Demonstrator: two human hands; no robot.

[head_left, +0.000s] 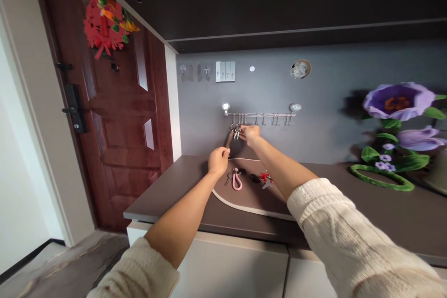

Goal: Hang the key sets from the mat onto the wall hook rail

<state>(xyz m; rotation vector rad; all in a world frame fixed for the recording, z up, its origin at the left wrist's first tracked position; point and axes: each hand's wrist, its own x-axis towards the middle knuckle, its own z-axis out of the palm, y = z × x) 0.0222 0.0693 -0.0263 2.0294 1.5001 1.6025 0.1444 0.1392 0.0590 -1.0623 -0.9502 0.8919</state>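
My left hand (218,161) pinches the lower end of a brown strap (229,140), which runs up to a bunch of keys (237,134) on metal rings. On the right of that bunch, my right hand (250,134) has its fingers closed on a key ring. Both hands are just under the left part of a metal hook rail (265,115) on the grey wall; whether the ring touches a hook is too small to tell. Below them on a brown mat (251,202) lie a pink loop keychain (237,180) with keys, a black key fob (254,178) and keys with a red charm (266,178).
A dark overhead cabinet (279,0) juts out above the counter (164,191). Purple fabric flowers (398,102) stand at the right. A switch panel (225,71) and two clear hooks are on the wall. The red-brown door (122,139) is at the left.
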